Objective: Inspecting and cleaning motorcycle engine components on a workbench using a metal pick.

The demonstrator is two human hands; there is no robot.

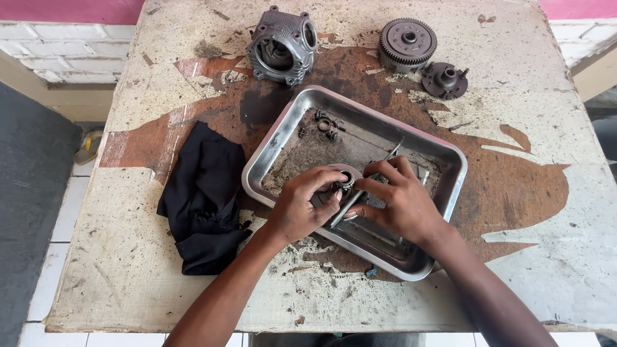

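left hand [300,209] grip holds round grey metal ring part [344,179] | right hand [398,200] grip holds thin metal tool [362,189] | over dented steel tray [451,192] on bench [525,222]

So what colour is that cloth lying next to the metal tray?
The cloth is black, seen best in the head view.
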